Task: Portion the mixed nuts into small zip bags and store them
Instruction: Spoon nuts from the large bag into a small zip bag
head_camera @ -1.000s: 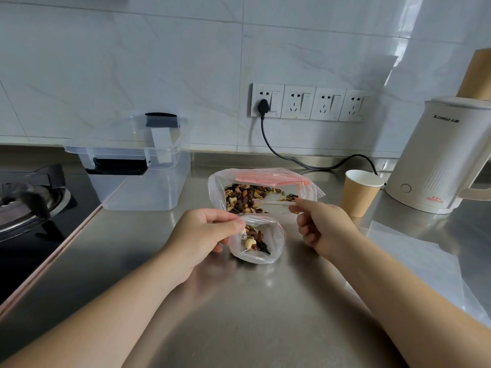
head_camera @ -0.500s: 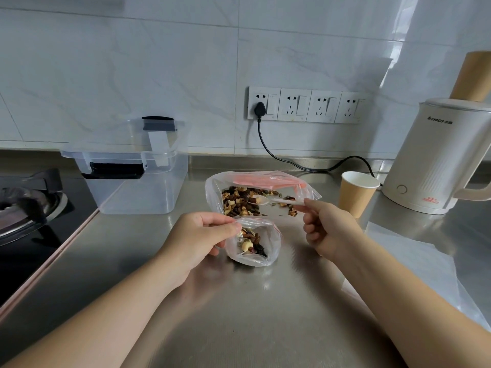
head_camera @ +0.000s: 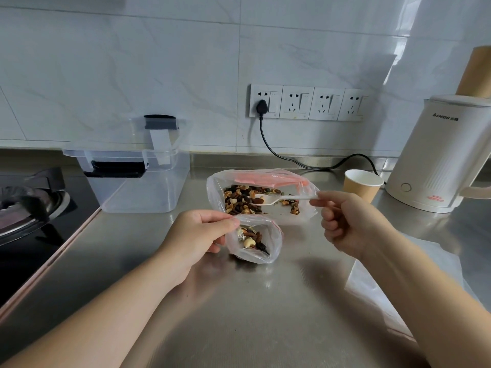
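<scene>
**Carrying a loaded spoonful from the big bag to the small one**

Near the middle of the steel countertop [head_camera: 239,301], the left hand [head_camera: 198,240] pinches the near rim of a small zip bag [head_camera: 255,240] between thumb and fingers, holding its mouth open and tilted toward one o'clock. A shallow layer of mixed nuts and raisins already lies in its bottom. The right hand [head_camera: 348,221] has its fingers curled around the handle of a white plastic spoon [head_camera: 281,199], whose bowl sits inside the large zip bag of mixed nuts [head_camera: 255,197] at twelve o'clock from the small bag, with a few pieces on it.

To do this step well, the spoon should probably come out level, bowl upward, so nothing rolls off while it crosses the large bag's near lip. That path is short, since the two bags lie just beside each other, and the move looks easier if the left hand keeps the small mouth wide and turned toward the spoon. Tipping only once the bowl is past the rim should keep pieces off the counter. The thin film may fold in on itself, so a firm pinch matters.

Judging by the fill, the small bag needs more spoonfuls before sealing. A clear plastic storage box [head_camera: 138,179] waits at ten o'clock, likely for finished bags; a paper cup [head_camera: 361,185] and white electric kettle [head_camera: 441,155] stand at two o'clock.
</scene>
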